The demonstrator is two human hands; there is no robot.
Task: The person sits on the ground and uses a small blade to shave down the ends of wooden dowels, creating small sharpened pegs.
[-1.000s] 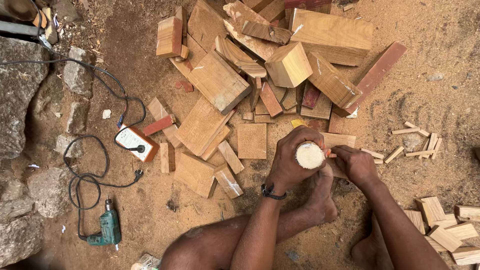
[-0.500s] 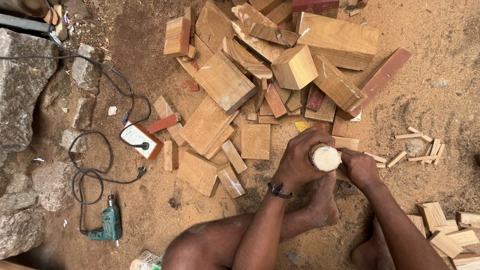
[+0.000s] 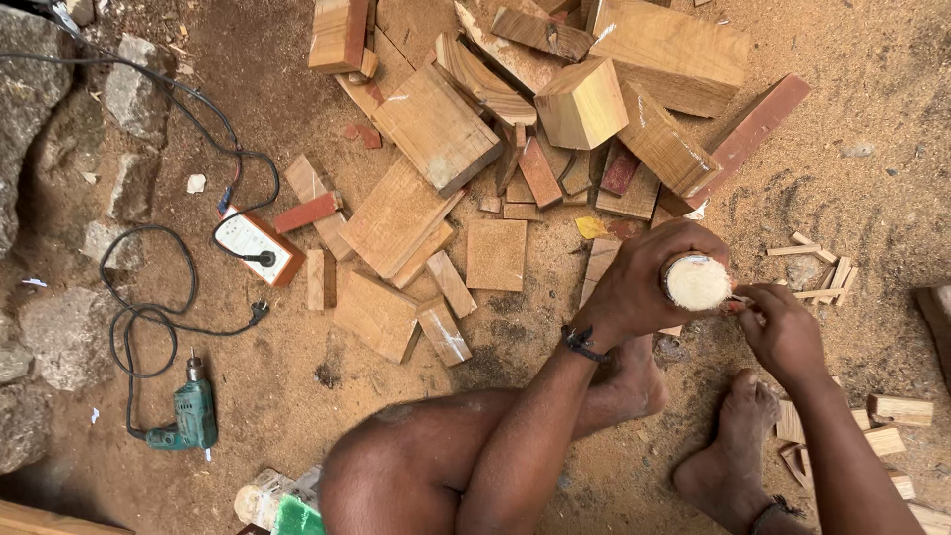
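Sawdust floor everywhere, and the person sits on it with the left hand [image 3: 634,287] wrapped tight around a pale round wooden cylinder [image 3: 696,282], held above the bare feet with its cut end facing up. The right hand [image 3: 783,332] is curled closed right at its edge, maybe pinching something small, can't tell what. Behind: a pile of tan and reddish wood blocks [image 3: 515,129], with a green electric drill [image 3: 193,414] off left.

Pale rough-cut wood cylinder [image 3: 696,281], matt wood blocks [image 3: 436,129], sandy ground [image 3: 872,149]
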